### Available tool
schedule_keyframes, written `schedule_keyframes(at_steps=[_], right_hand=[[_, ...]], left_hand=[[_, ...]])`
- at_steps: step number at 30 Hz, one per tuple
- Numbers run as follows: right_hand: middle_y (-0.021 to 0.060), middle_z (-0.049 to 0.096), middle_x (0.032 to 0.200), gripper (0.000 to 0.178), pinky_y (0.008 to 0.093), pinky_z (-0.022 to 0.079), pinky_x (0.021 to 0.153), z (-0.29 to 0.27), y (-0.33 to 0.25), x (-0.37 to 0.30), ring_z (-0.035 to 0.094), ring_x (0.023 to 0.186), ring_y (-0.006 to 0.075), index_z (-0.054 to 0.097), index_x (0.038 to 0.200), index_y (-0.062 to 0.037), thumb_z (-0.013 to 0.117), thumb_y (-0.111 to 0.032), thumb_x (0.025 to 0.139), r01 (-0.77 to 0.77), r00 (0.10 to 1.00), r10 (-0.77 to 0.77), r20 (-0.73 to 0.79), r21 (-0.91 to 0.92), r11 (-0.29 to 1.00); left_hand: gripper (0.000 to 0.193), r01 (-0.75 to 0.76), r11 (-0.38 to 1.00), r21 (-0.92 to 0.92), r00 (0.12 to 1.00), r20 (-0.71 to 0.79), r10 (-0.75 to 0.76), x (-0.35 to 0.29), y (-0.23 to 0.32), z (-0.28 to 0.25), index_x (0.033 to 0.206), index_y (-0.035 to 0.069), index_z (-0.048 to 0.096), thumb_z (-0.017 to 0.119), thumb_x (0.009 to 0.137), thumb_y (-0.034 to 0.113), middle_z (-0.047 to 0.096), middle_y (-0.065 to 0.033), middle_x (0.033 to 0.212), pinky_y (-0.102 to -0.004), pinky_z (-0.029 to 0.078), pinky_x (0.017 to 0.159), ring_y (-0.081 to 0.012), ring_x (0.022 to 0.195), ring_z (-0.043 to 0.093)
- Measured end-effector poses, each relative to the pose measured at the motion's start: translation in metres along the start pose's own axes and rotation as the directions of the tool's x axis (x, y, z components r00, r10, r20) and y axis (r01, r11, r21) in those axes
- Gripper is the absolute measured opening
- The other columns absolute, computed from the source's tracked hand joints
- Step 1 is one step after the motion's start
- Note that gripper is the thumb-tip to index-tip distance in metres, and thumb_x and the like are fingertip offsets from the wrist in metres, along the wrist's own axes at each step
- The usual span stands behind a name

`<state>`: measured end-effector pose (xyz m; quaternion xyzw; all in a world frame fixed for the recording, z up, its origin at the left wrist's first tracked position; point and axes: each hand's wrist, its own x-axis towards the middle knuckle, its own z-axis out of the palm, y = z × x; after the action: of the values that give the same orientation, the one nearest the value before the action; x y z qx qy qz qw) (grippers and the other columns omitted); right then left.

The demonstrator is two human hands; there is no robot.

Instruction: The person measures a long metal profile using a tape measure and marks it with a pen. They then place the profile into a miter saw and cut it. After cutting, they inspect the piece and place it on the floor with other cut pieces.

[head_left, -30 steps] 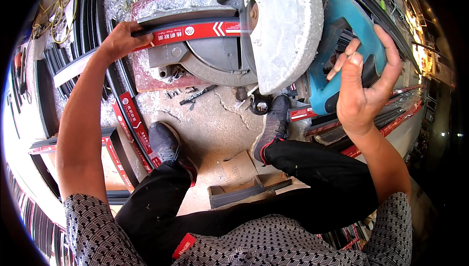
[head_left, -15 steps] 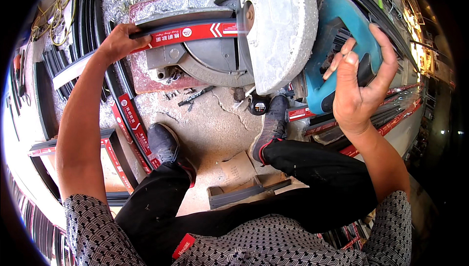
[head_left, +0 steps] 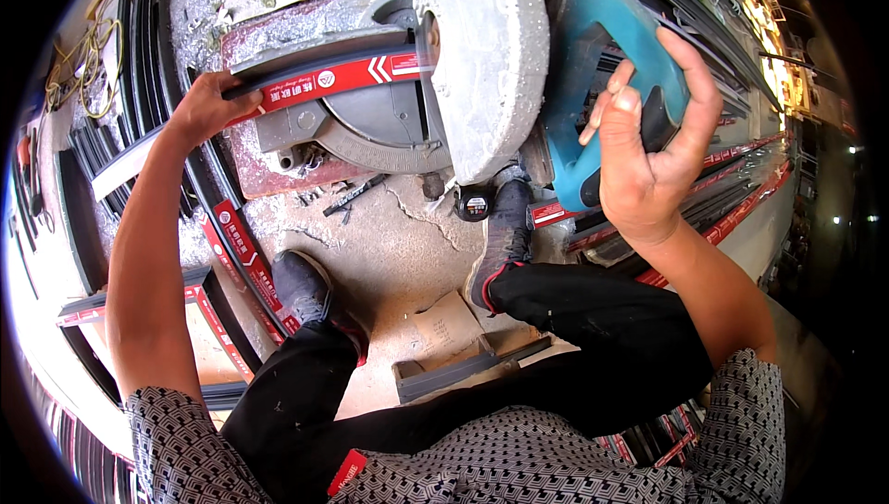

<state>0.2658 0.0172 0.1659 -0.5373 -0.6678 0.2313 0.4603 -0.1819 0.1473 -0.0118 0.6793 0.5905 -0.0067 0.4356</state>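
Observation:
My left hand [head_left: 206, 107] is closed around a long dark profile strip with a red and white label [head_left: 347, 78], pressing it along the fence of a mitre saw. One end of the strip runs in beside the blade, behind the saw's dusty grey blade guard [head_left: 491, 59]. The strip's other end, pale, sticks out past my left wrist. My right hand [head_left: 659, 138] is wrapped around the saw's teal loop handle [head_left: 616, 18], its fingers showing through the opening and the thumb on the near side. Below the strip lies the saw's round grey turntable [head_left: 380, 119].
A black tape measure [head_left: 473, 204] lies on the floor near my right shoe. Between my legs are a cardboard piece [head_left: 446, 321] and dark profile offcuts [head_left: 449, 372]. Frames with red labels [head_left: 215, 323] stand at left; wrapped profiles [head_left: 732, 207] lie at right.
The view has turned slightly, so the saw, strip and both hands sit further left in the picture. Both hands keep their holds on the strip and the handle.

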Motion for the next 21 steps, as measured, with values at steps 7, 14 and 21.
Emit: schedule_keyframes(at_steps=[7, 14, 21], right_hand=[[0.0116, 0.051, 0.135, 0.051, 0.0282, 0.054, 0.091, 0.002, 0.000, -0.002, 0.059, 0.102, 0.0141, 0.044, 0.145, 0.0043, 0.061, 0.005, 0.097, -0.003, 1.000, 0.003, -0.031, 0.004, 1.000], [0.0127, 0.056, 0.130, 0.051, 0.0291, 0.053, 0.091, 0.002, 0.004, -0.003, 0.062, 0.102, 0.0161, 0.049, 0.143, 0.0027, 0.064, 0.004, 0.094, 0.028, 0.999, -0.030, -0.038, -0.045, 0.999], [0.0148, 0.057, 0.133, 0.053, 0.0309, 0.053, 0.094, 0.000, 0.004, -0.004, 0.063, 0.107, 0.0185, 0.047, 0.144, 0.0014, 0.063, 0.005, 0.094, 0.044, 0.999, -0.046, -0.019, -0.085, 0.995]], left_hand=[[0.052, -0.090, 0.994, 0.067, 0.995, -0.037, 0.093, -0.001, 0.005, -0.001, 0.107, -0.011, 0.074, 0.077, 0.090, 0.038, 0.076, -0.0171, 0.090, -0.0359, 0.053, 0.084, -0.0169, 0.082, 0.065], [0.063, -0.013, 0.991, 0.131, 0.998, -0.060, 0.021, -0.004, 0.013, -0.003, 0.107, -0.013, 0.072, 0.078, 0.085, 0.045, 0.075, -0.0220, 0.093, -0.0389, 0.053, 0.086, -0.0243, 0.088, 0.069], [0.083, 0.086, 0.986, 0.145, 0.996, 0.004, -0.087, 0.004, 0.005, -0.005, 0.118, -0.015, 0.068, 0.081, 0.083, 0.059, 0.071, -0.0291, 0.115, -0.0394, 0.050, 0.100, -0.0308, 0.109, 0.069]])
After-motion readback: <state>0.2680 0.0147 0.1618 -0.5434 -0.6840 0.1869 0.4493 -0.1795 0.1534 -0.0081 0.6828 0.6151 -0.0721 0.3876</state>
